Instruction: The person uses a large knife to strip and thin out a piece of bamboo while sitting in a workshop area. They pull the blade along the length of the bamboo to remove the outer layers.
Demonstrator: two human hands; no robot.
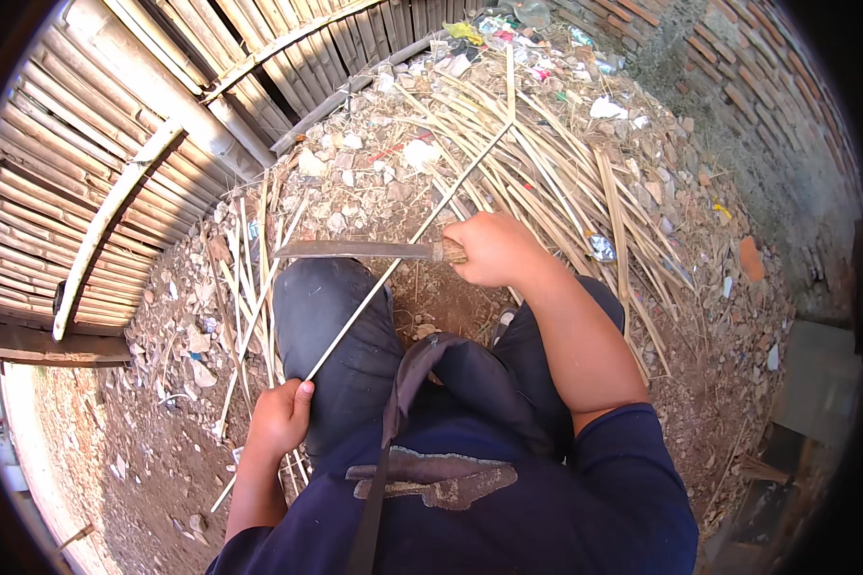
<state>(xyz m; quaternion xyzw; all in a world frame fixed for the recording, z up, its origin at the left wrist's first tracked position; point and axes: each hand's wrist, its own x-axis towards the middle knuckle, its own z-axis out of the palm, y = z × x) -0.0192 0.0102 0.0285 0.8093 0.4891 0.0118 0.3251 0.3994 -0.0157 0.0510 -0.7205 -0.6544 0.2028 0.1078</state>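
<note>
In the head view, my left hand [280,419] is closed round the near end of a long, thin bamboo strip [350,324], beside my left knee. The strip slants away to the upper right, over the ground toward other strips. My right hand [494,251] grips the wooden handle of a machete [355,249] in front of my knees. Its long, dull blade points left and crosses the strip; whether the two touch I cannot tell. Beyond my right hand lies a loose pile of pale bamboo strips [547,182].
More strips [249,307] lie left of my left knee. A bamboo fence [115,182] stands at the left, with a pole along it. A brick wall [748,125] rises at the right. Stones and litter [609,108] cover the dirt; a grey panel [820,379] is at far right.
</note>
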